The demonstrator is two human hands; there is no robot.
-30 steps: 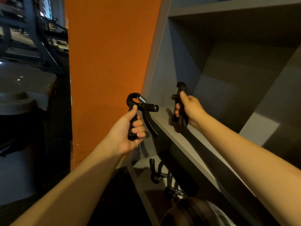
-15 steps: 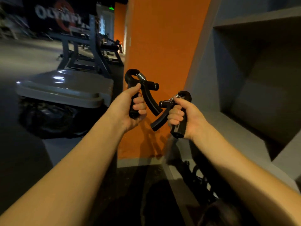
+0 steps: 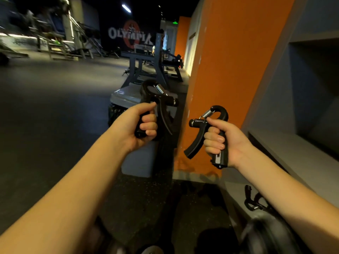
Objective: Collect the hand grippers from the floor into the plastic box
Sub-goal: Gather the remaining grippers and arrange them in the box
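My left hand (image 3: 141, 125) grips one handle of a black hand gripper (image 3: 161, 99) with a metal spring at its top. My right hand (image 3: 222, 138) grips one handle of a second black hand gripper (image 3: 198, 142), whose free handle curves down to the left. Both are held at chest height, apart from each other, in front of an orange wall panel (image 3: 229, 70). More black hand grippers (image 3: 252, 201) lie on the low grey shelf at the lower right, partly hidden by my right forearm. A grey lidded plastic box (image 3: 122, 97) stands on the floor behind my left hand.
A grey shelf unit (image 3: 302, 107) fills the right side. Dark gym floor (image 3: 45, 107) spreads to the left, with a metal bench frame (image 3: 146, 66) and machines further back. A dark rounded object (image 3: 266, 233) sits at the bottom right.
My right hand lifted its hand gripper off the grey shelf and carried it left beside the other one. The view swung left, away from the shelf and toward the gym floor and box.
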